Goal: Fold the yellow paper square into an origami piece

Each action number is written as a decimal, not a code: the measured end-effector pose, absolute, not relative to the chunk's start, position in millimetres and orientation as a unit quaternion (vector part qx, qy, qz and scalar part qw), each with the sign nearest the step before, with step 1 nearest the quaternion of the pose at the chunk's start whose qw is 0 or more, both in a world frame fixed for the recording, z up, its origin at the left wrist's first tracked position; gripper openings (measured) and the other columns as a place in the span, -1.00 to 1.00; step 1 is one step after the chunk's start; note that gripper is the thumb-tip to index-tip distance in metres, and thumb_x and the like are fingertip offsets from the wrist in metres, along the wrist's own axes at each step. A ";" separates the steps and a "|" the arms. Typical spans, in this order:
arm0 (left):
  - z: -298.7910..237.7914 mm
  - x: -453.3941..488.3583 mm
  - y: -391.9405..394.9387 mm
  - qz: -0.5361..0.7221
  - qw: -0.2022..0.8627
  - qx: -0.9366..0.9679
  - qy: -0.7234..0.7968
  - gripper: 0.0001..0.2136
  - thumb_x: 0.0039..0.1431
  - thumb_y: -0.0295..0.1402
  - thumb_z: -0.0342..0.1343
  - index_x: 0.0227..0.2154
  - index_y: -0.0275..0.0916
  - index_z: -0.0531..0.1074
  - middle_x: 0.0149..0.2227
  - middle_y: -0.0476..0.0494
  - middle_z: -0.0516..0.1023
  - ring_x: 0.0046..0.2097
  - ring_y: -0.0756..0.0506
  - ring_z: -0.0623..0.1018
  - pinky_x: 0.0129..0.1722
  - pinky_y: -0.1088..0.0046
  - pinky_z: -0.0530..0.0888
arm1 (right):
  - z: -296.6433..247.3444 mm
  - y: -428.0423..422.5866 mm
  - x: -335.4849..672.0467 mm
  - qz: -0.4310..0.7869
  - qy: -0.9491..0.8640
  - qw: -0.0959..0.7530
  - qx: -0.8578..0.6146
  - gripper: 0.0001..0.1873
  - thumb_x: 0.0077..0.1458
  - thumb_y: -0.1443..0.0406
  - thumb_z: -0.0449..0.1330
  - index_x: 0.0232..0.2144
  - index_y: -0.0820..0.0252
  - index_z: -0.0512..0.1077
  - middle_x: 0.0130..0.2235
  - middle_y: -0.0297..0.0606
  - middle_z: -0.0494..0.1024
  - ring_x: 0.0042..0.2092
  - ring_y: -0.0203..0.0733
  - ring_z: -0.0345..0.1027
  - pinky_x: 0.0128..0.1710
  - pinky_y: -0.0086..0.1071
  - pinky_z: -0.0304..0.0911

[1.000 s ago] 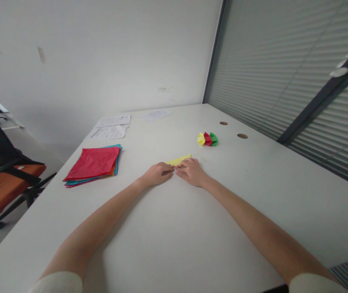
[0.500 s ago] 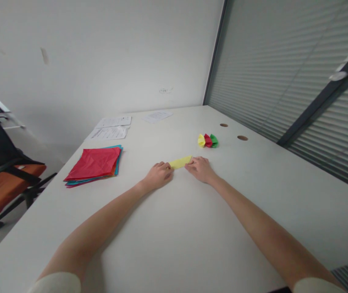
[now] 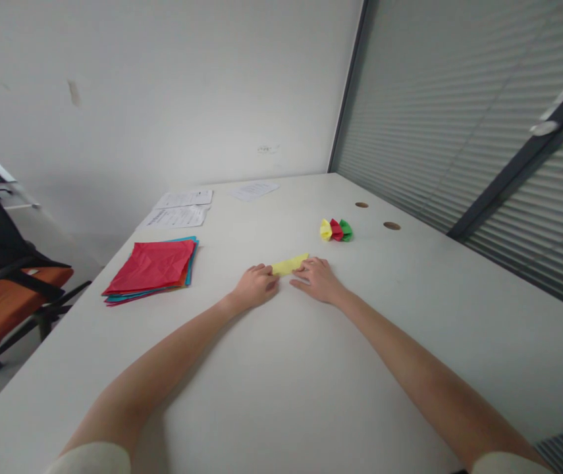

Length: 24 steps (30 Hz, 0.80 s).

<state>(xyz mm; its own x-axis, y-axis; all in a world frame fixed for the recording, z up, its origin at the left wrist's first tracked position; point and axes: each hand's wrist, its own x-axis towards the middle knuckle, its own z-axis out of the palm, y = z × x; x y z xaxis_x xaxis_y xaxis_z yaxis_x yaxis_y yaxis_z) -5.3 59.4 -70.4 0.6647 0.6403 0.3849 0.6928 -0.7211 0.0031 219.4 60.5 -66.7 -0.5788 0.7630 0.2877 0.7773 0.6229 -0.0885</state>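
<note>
A narrow folded strip of yellow tissue paper (image 3: 287,265) lies on the table between my hands. My left hand (image 3: 256,285) is closed on its left end, thumb and fingertips together at the paper. At the right end, the fingers of my right hand (image 3: 319,279) rest on the strip, with the thumb spread away from it on the tabletop. The fingertips partly cover both ends of the paper. Beyond my right hand sit small pleated paper pieces in yellow (image 3: 326,230), red (image 3: 336,230) and green (image 3: 346,230), side by side.
A stack of tissue sheets (image 3: 155,266), red on top with blue and orange edges below, lies on the table's left side. Printed papers (image 3: 177,216) are farther back. Two round holes (image 3: 392,226) pierce the right side. An orange-seated chair (image 3: 14,303) stands left.
My right hand has shifted slightly left along the strip, and its thumb has come away from the paper. My left hand stays at the left end.
</note>
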 end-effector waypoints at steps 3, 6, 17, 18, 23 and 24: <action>-72.4 -5.8 60.0 -0.185 0.072 -0.907 -0.372 -0.80 0.19 -0.39 0.00 -0.37 -0.22 0.54 -0.36 -0.18 0.48 -0.29 -0.10 0.46 -0.28 0.37 0.43 | -65.6 65.5 235.3 -0.026 -0.870 0.155 -0.467 -0.49 0.24 -0.06 -0.03 -0.13 0.09 0.56 -0.12 -0.14 0.53 -0.01 0.01 0.23 -0.03 -0.14 0.05; -73.9 -6.8 59.9 -0.188 0.067 -0.905 -0.375 -0.80 0.20 -0.40 0.00 -0.35 -0.21 0.54 -0.34 -0.17 0.49 -0.27 -0.09 0.47 -0.25 0.39 0.43 | -61.1 64.1 243.0 -0.058 -0.848 0.165 -0.500 -0.49 0.26 -0.02 -0.05 -0.18 0.12 0.58 -0.15 -0.13 0.54 -0.03 0.01 0.23 -0.02 -0.13 0.02; -70.2 -7.2 58.0 -0.209 0.054 -0.906 -0.364 -0.79 0.22 -0.37 0.00 -0.33 -0.24 0.56 -0.35 -0.18 0.50 -0.26 -0.08 0.49 -0.23 0.40 0.44 | -63.7 48.1 205.8 -0.021 -0.898 0.154 -0.411 -0.43 0.27 -0.06 -0.10 0.04 0.14 0.45 0.02 -0.13 0.48 0.05 -0.01 0.21 0.04 -0.15 0.02; -71.0 -7.5 58.4 -0.210 0.052 -0.905 -0.366 -0.79 0.22 -0.37 0.01 -0.32 -0.24 0.56 -0.34 -0.18 0.50 -0.27 -0.07 0.49 -0.23 0.41 0.45 | -64.4 48.1 204.6 -0.020 -0.896 0.148 -0.419 -0.42 0.26 -0.07 -0.11 0.02 0.14 0.46 0.01 -0.12 0.49 0.05 0.00 0.22 0.03 -0.14 0.02; -76.5 -9.0 60.0 -0.207 0.040 -0.896 -0.391 -0.79 0.21 -0.39 0.00 -0.35 -0.23 0.56 -0.31 -0.17 0.50 -0.26 -0.06 0.50 -0.27 0.45 0.45 | -61.7 50.5 215.6 -0.033 -0.874 0.143 -0.462 -0.41 0.27 -0.07 -0.13 -0.07 0.15 0.52 -0.05 -0.10 0.52 0.02 0.00 0.23 0.02 -0.13 -0.01; -76.9 -9.2 60.0 -0.206 0.039 -0.894 -0.396 -0.79 0.21 -0.39 0.01 -0.35 -0.23 0.56 -0.31 -0.17 0.50 -0.26 -0.06 0.50 -0.27 0.46 0.45 | -61.0 51.2 219.5 -0.036 -0.869 0.143 -0.472 -0.42 0.27 -0.06 -0.12 -0.09 0.14 0.54 -0.06 -0.11 0.53 0.01 0.00 0.23 0.01 -0.13 -0.01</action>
